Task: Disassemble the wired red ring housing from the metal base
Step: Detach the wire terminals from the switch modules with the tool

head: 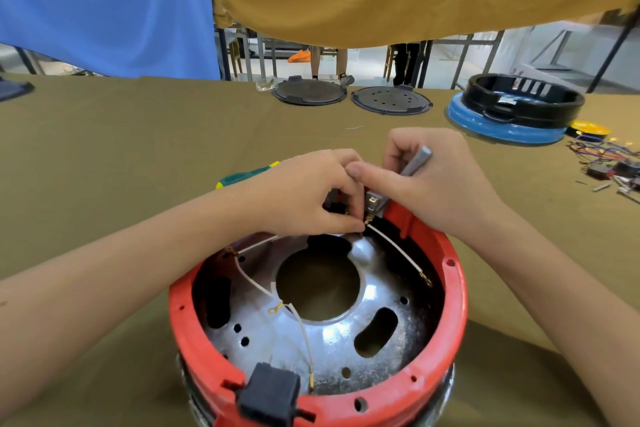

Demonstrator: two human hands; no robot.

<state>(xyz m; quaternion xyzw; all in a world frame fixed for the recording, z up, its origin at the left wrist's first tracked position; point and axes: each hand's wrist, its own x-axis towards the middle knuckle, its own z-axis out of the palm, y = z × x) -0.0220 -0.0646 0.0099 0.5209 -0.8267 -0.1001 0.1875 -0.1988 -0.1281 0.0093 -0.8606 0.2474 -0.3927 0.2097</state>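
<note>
A: Black plug block [270, 388] sits nearest, on the red ring [453, 319], seated over the metal base [346, 343] on the worktop [138, 156].

B: Left hand [304, 191] pinches the wire terminal [367, 218]; right hand [433, 177] grasps the grey switch [375, 199]. Pull straight; brace the switch.

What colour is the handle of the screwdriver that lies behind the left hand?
Green with yellow, on the screwdriver handle, seen in the head view.

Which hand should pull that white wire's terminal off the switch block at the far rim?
Left, probably. The left hand already pinches the wire terminal at the switch block, while the right hand grips the block and its grey lever, bracing it on the red ring housing.
</note>
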